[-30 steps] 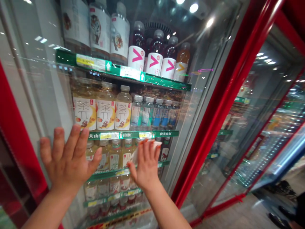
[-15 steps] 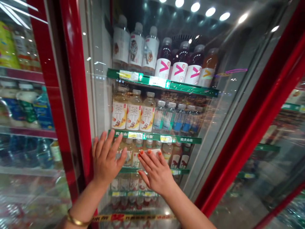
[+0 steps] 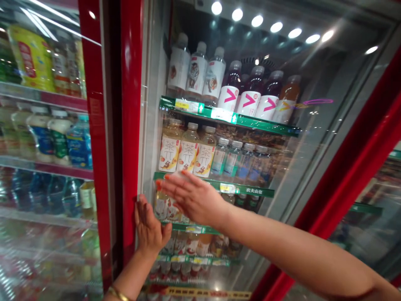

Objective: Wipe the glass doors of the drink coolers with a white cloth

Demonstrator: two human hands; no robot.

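Nearest us, our left hand (image 3: 151,230), a gold bangle (image 3: 118,294) on its wrist, stands open and flat, fingertips at the left edge of the clear glass cooler door (image 3: 150,75), just beside the glossy red metal door frame (image 3: 131,104). Our right hand (image 3: 191,198) reaches in from the right on a long bare forearm (image 3: 282,242), also open and unclenched, its orange-painted fingertips (image 3: 159,184) pointing left just above the left hand. Neither hand grips anything, and we cannot tell whether the right palm touches the glass. The pane gives open room rightward, up to the far red edge of the door. Behind the glass stand green-edged shelves (image 3: 228,119) of plastic bottles: cream-labelled tea bottles (image 3: 188,152), clear water bottles (image 3: 233,161) and, above, bottles with pink chevron labels (image 3: 250,100). Farther left, across the frame, a neighbouring cooler (image 3: 46,138) shows more drinks. Since a moment ago, the right hand has slid left over the left one, and our view has swung left.
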